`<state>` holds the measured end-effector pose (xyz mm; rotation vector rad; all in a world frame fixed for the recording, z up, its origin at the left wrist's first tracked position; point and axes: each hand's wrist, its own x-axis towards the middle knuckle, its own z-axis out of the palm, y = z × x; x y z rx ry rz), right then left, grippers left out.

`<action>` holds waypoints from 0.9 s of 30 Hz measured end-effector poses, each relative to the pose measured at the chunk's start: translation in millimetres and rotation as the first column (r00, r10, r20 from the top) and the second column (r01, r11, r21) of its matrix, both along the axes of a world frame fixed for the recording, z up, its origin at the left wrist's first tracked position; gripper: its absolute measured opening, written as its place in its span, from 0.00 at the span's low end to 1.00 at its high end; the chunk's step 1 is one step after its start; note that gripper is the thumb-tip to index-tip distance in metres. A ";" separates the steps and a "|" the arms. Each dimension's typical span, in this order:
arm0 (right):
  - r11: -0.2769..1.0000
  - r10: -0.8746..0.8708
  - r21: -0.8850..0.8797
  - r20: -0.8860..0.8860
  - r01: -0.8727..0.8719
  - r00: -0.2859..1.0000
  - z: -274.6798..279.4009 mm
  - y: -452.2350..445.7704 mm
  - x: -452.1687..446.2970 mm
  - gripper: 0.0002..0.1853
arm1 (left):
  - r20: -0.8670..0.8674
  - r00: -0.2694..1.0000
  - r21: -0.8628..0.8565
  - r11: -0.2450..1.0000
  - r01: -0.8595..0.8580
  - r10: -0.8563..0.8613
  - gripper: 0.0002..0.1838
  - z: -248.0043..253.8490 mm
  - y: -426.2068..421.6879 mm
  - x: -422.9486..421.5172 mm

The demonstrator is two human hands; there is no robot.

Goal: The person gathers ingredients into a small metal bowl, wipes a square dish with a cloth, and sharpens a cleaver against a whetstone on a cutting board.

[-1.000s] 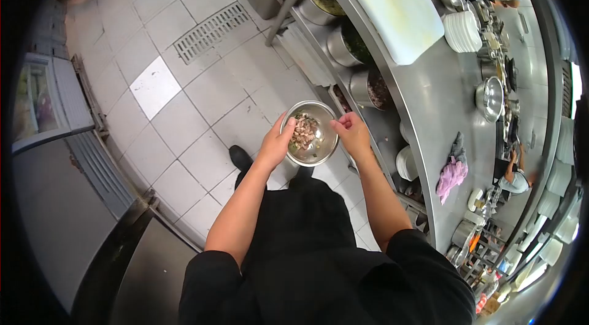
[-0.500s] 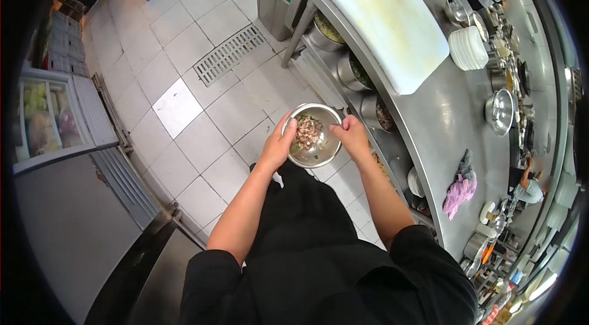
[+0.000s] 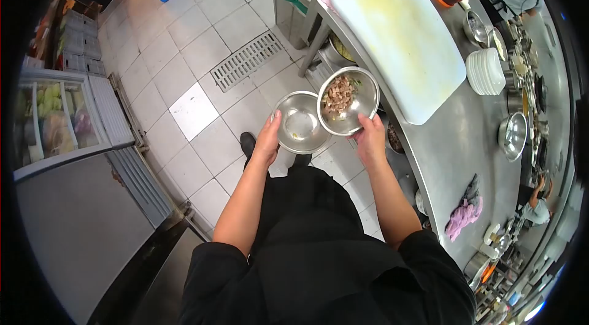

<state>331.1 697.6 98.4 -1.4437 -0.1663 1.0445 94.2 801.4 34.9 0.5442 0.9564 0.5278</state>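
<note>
My left hand [image 3: 267, 140] is closed on the rim of a steel bowl [image 3: 299, 121], with its thumb over the edge. That bowl holds only a few small green and pale scraps. A second steel bowl [image 3: 363, 103] is gripped at its near rim by my right hand [image 3: 370, 141], thumb inside and fingers underneath, mostly hidden. Chopped, pinkish-brown meat pieces [image 3: 339, 95] with bits of green lie in this second bowl. Its left edge overlaps the right edge of the first bowl. Both bowls are in the air in front of me, above the tiled floor.
A steel counter [image 3: 454, 147] runs along my right, bearing a white cutting board [image 3: 399, 42], stacked white plates [image 3: 486, 72] and a pink and grey cloth [image 3: 466, 211]. Pots sit on its lower shelf. A glass-topped chest [image 3: 61, 116] stands left. Other people work beyond the counter.
Where one bowl showed between my hands, there are now two side by side. My right hand has moved up and right with the meat bowl; the other bowl stays in my left.
</note>
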 end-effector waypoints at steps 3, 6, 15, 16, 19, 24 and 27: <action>1.000 -0.003 0.002 0.125 0.002 0.992 2.6 12.1 -9.7 0.12 | -0.058 0.996 0.049 0.997 0.064 -0.061 0.41 -17.8 14.1 -1.8; 1.000 -0.001 -0.012 0.204 0.003 0.979 2.1 22.5 -22.1 0.11 | -0.107 0.990 0.073 0.992 0.103 -0.095 0.40 -26.8 29.8 -3.3; 0.990 0.062 -0.137 0.620 0.030 0.782 6.1 50.9 -64.4 0.07 | -0.095 0.986 0.088 0.985 0.147 -0.139 0.41 -17.8 76.6 -24.4; 0.999 0.019 -0.042 0.808 0.025 0.589 8.7 56.5 -69.1 0.06 | -0.076 0.989 0.026 0.991 0.132 -0.130 0.41 -12.4 80.2 -23.6; 0.993 -0.036 0.066 0.960 -0.099 0.278 -7.6 73.5 -68.7 0.06 | 0.104 0.994 -0.113 0.992 0.047 -0.035 0.38 3.1 88.3 -17.5; 0.988 0.109 -0.064 0.937 -0.142 0.331 -24.3 85.2 -65.2 0.08 | 0.154 0.987 0.005 0.999 0.049 -0.049 0.35 14.7 100.0 -7.1; 0.987 0.111 -0.085 0.974 -0.134 0.199 -7.4 91.9 -67.2 0.08 | 0.145 0.987 0.011 0.998 0.065 -0.066 0.35 16.6 102.9 -7.0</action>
